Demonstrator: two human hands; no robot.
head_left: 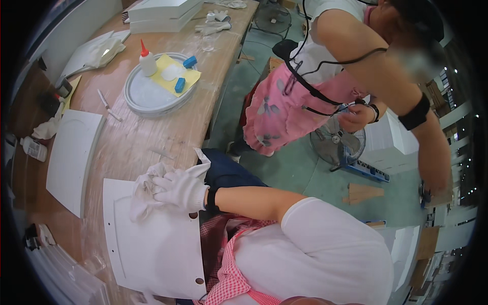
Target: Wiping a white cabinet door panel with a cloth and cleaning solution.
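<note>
A white curved panel (pixel 152 249) with dark holes along its edges lies on the workbench in front of me, against my checked apron. My right hand (pixel 178 190), in a white glove, is closed on a crumpled white cloth (pixel 146 195) and presses it onto the panel's upper part. At the picture's lower edge, by the panel's bottom side, a bit of my gloved left hand (pixel 147 299) shows; its fingers are mostly cut off. A second white panel (pixel 73 157) lies beyond the first.
On the bench (pixel 152 137) stand round grey lids (pixel 133 96) bearing a red-tipped glue bottle (pixel 148 63), yellow paper and blue blocks. White boards (pixel 162 15) are stacked at the back. A person in a pink apron (pixel 279 107) stands beside the bench, near a floor fan (pixel 335 140).
</note>
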